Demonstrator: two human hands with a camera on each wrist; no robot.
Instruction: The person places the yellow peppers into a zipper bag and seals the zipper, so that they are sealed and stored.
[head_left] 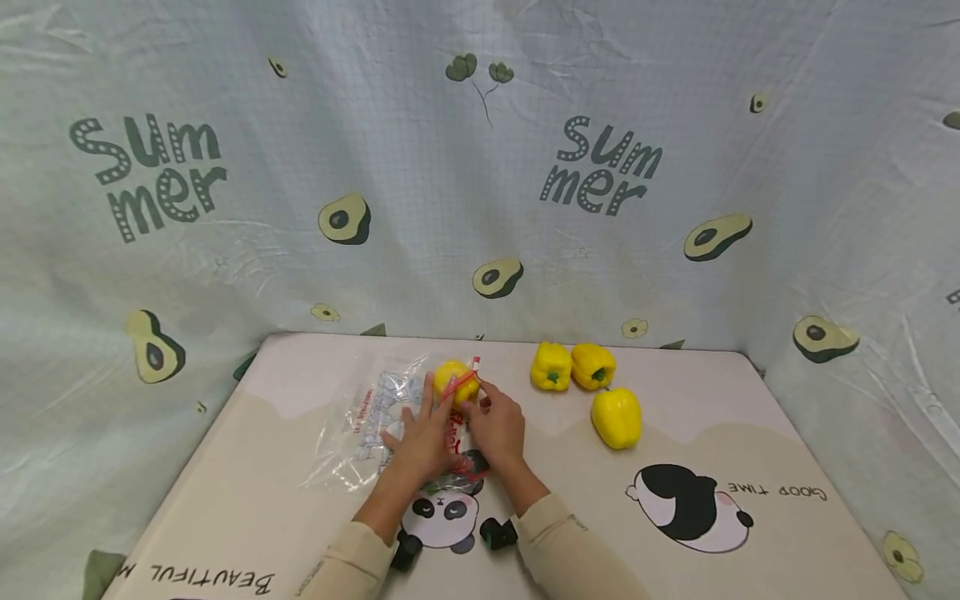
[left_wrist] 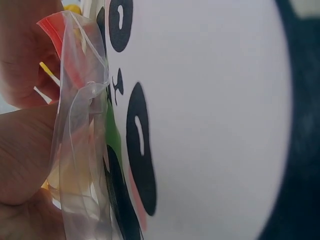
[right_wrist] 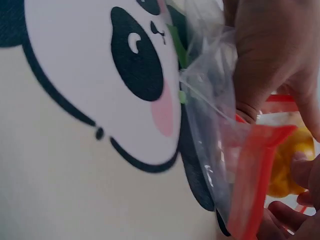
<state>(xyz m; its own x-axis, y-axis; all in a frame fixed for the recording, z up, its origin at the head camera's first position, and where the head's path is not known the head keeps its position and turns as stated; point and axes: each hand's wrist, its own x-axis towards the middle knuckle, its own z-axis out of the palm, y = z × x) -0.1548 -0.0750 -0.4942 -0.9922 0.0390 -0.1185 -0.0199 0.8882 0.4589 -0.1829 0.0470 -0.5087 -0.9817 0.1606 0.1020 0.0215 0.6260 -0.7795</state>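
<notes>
A clear plastic bag (head_left: 341, 454) with printed pictures and a red edge (right_wrist: 252, 175) lies flat on the table. At its upper right, a yellow bell pepper (head_left: 452, 377) sits against the red strip. My left hand (head_left: 423, 442) rests on the bag with fingers spread, its fingertips reaching up to the red strip beside the pepper. My right hand (head_left: 498, 423) is at the pepper's right side, fingers bent. In the right wrist view, its thumb presses on the bell pepper (right_wrist: 287, 165), framed by the bag's red rim. Transparent film partly covers the left hand (left_wrist: 22, 155) in the left wrist view.
To the right, at the back, two yellow bell peppers (head_left: 551, 367) stand side by side, with a third bell pepper (head_left: 617, 418) just in front of them. A printed cloth (head_left: 420, 167) hangs behind the table (head_left: 247, 467), whose cover shows pandas and lettering.
</notes>
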